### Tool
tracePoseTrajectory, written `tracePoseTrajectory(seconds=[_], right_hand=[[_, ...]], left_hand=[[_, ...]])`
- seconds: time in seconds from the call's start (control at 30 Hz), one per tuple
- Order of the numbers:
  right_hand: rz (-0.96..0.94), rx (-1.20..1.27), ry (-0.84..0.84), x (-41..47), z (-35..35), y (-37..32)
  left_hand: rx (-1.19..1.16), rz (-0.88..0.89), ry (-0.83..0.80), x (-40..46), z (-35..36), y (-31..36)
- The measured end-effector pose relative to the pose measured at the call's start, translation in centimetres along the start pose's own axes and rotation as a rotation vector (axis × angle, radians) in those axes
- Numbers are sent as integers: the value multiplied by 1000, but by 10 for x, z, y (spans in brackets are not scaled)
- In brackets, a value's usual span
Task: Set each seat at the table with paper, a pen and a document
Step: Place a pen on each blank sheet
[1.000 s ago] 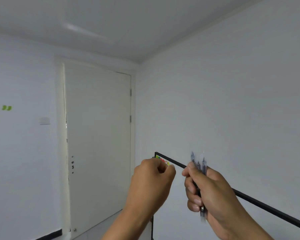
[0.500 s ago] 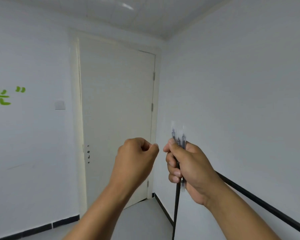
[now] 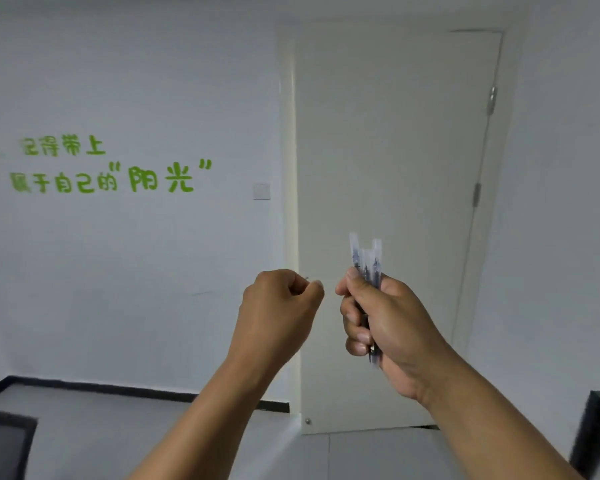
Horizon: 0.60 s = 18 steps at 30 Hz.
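Observation:
My right hand (image 3: 381, 320) grips a small bundle of clear-capped pens (image 3: 366, 261), held upright in front of me at chest height. The caps stick up above my thumb and the lower ends poke out under my fingers. My left hand (image 3: 278, 306) is raised just left of it, fingers curled into a fist with the thumb against the forefinger; nothing shows in it. The two hands are a little apart. No table, paper or document is in view.
A closed white door (image 3: 395, 168) stands straight ahead. The white wall to its left carries green lettering (image 3: 101, 171) and a light switch (image 3: 261, 191). A dark chair corner (image 3: 4, 441) shows at bottom left and a black frame edge (image 3: 596, 431) at bottom right.
My view has swung left: the door moved from left to centre-right and the green lettering came into view. The black frame left the centre. Both hands kept their pose, pens still held.

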State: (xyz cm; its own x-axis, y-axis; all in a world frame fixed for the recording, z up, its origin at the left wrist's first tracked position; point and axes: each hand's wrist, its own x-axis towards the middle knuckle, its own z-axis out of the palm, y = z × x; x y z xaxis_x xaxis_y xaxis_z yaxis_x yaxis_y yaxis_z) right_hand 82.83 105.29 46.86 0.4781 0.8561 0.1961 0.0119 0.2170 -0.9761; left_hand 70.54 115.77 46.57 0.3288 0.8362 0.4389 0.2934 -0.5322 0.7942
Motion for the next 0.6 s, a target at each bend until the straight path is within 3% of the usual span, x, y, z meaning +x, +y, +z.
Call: tracePoseTrajectory(seconds=[0.27,0.6], right_hand=[[105,87,-348,139,44,47],[137,58,-543,298,153,110]], left_hand=[[137,-242,226,73,-3,-83],[119,-402,445,194,-48,-208]])
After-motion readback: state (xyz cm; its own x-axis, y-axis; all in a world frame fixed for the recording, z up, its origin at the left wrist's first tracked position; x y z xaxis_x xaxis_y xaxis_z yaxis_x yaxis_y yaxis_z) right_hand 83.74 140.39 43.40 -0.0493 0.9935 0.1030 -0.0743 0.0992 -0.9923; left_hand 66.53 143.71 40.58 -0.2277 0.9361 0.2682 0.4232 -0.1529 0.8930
